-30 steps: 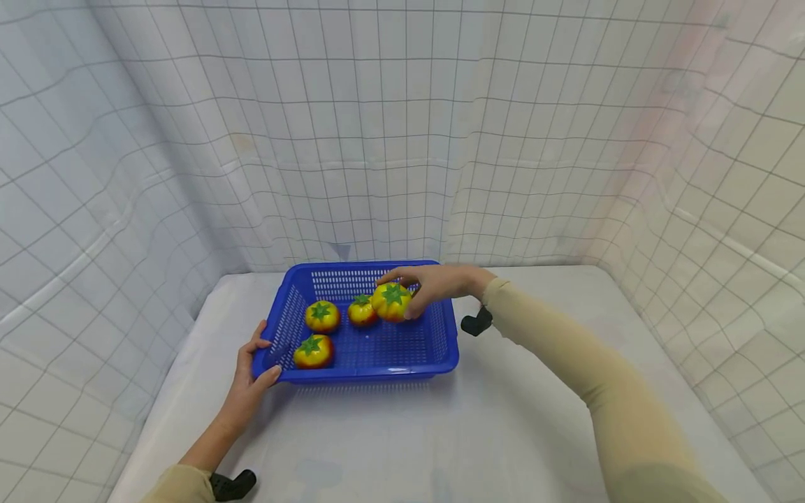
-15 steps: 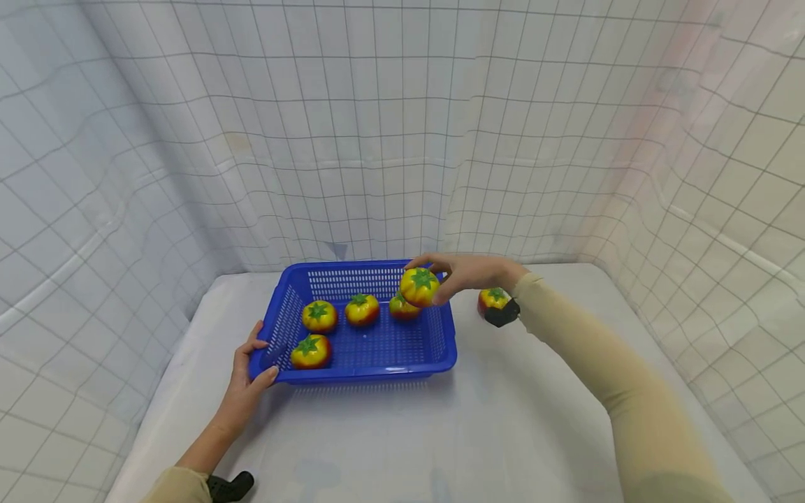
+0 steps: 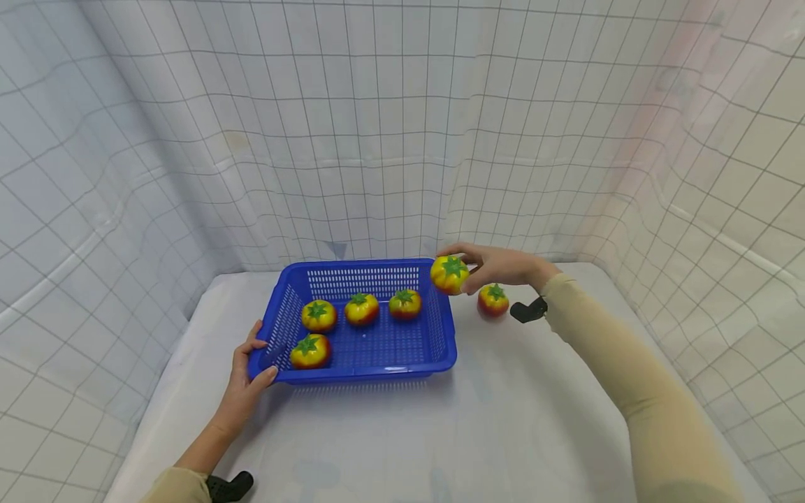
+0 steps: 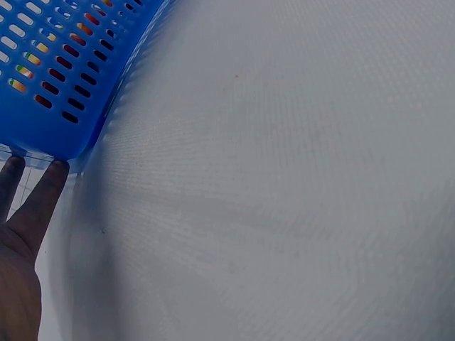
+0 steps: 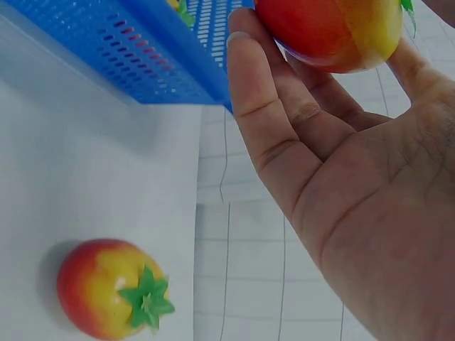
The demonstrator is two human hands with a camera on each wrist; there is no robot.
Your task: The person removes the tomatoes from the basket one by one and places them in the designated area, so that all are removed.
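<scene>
My right hand (image 3: 497,267) pinches a red-and-yellow tomato (image 3: 449,274) with a green star-shaped top between thumb and fingers. It is held above the back right corner of the blue basket (image 3: 371,374). In the right wrist view the fingers curve under the tomato (image 5: 334,32). At the basket's front left corner, my left hand (image 3: 242,391) grips the rim, thumb along the front and fingers at the left side. Several similar tomatoes lie inside, one of them a tomato (image 3: 405,304) toward the right. Another tomato (image 3: 493,300) sits on the table below my right hand.
The basket stands on a white-covered table (image 3: 377,440). White grid-patterned curtains (image 3: 377,140) close off the back and both sides. A black wrist device (image 3: 528,309) hangs beneath the right wrist, and a similar black device (image 3: 230,487) is at the left.
My right hand has carried its tomato from over the basket's middle rightward to the right rim. A tomato in the basket and one on the table have come out from behind it. The left hand stays put.
</scene>
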